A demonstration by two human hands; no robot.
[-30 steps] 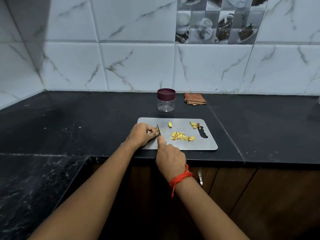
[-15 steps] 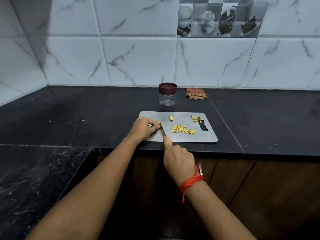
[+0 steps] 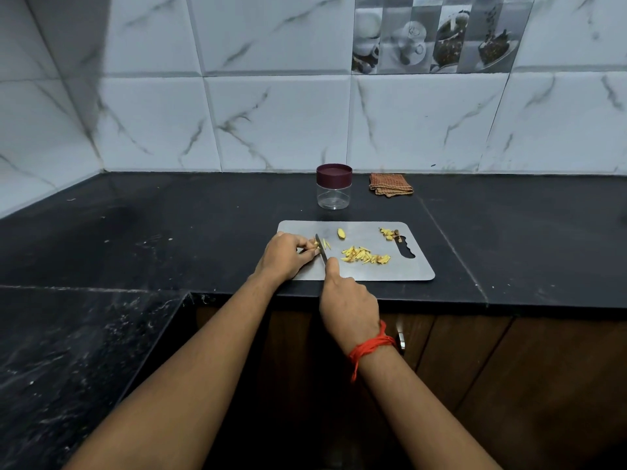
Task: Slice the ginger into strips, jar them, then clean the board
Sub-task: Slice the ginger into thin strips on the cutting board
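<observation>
The left hand (image 3: pixel 285 256) lies on the left end of the cutting board (image 3: pixel 373 273), fingers curled narrow, its fingertips pinching a small piece of ginger (image 3: pixel 317 245) down against the steel surface. The right hand (image 3: pixel 346 300) is closed round the handle of a knife (image 3: pixel 320 247), with the index finger stretched forward along the back of the blade. The blade points away from the person and stands just beside the left fingertips, touching the ginger there; a few cut slivers lean against its right face. A red thread (image 3: pixel 371 346) is wound round the right wrist.

More ginger lies on the board: a loose pile of strips (image 3: pixel 364 256) near the middle, 1 short chunk (image 3: pixel 341 233) towards the far edge, and a small heap of scraps (image 3: pixel 388 233) near the handle cutout (image 3: pixel 405 251) at the right end.

The board's near edge runs close to the front edge of the black countertop (image 3: pixel 169 232); the right hand reaches in over that edge. Bare counter stretches to the left of the board and to its right, where a seam crosses the stone. At the lower left a second dark counter meets the first at a corner.

Behind the board stands a clear jar (image 3: pixel 334 195) with a maroon lid (image 3: pixel 334 174) on it, apart from the board, and just right of it a folded checked cloth (image 3: pixel 390 184) lies by the tiled wall. A decorative tile (image 3: pixel 434 32) up there pictures cups and bowls
</observation>
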